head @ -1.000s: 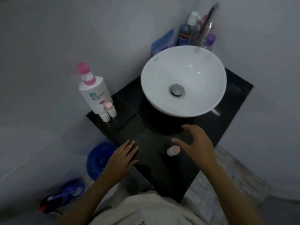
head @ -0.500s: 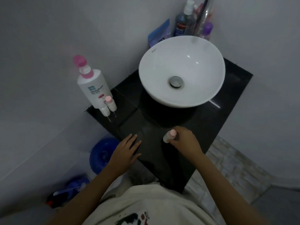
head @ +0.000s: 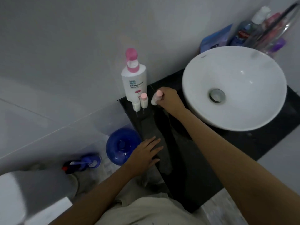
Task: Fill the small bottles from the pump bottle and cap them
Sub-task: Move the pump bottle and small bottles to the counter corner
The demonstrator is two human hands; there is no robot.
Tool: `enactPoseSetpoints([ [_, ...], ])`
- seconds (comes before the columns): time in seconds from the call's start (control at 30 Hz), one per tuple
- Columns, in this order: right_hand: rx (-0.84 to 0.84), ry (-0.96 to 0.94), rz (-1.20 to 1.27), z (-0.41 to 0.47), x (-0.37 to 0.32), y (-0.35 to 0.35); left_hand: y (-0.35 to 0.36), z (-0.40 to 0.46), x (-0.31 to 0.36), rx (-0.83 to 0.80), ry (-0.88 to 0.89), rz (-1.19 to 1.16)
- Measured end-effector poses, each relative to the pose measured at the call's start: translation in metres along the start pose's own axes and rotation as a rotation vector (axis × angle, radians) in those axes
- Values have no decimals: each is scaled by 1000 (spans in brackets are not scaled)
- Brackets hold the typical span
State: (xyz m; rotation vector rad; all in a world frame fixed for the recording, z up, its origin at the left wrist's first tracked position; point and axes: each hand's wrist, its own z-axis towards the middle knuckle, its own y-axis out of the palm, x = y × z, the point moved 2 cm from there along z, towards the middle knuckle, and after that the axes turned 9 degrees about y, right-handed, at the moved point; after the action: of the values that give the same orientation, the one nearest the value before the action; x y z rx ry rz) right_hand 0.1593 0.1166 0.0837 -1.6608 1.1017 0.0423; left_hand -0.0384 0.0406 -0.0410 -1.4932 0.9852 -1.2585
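Note:
A white pump bottle [head: 134, 82] with a pink pump head stands at the back left corner of the black counter [head: 181, 159]. In front of it stand two small white bottles: one with a pink cap [head: 144, 100], one whose top looks white [head: 136, 105]. My right hand [head: 168, 99] is shut on a third small pink-capped bottle [head: 156, 99], tilted, just right of those two. My left hand [head: 146, 153] lies flat and open on the counter's front left edge, holding nothing.
A white basin [head: 233, 117] fills the counter's right half. Toiletry bottles and a blue pouch [head: 215, 38] crowd the corner behind it. On the floor to the left lie a blue round container [head: 121, 146] and a blue brush [head: 86, 163].
My right hand closed on the small pink-capped bottle at the counter's front and carried it to the back left, beside the other two. The view swung left. The left hand stayed on the counter.

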Motion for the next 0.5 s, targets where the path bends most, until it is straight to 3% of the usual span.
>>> enactPoseSetpoints([
  [0.5,-45,-51,101,33,7,24,3,-1,3,29,-47,-42],
])
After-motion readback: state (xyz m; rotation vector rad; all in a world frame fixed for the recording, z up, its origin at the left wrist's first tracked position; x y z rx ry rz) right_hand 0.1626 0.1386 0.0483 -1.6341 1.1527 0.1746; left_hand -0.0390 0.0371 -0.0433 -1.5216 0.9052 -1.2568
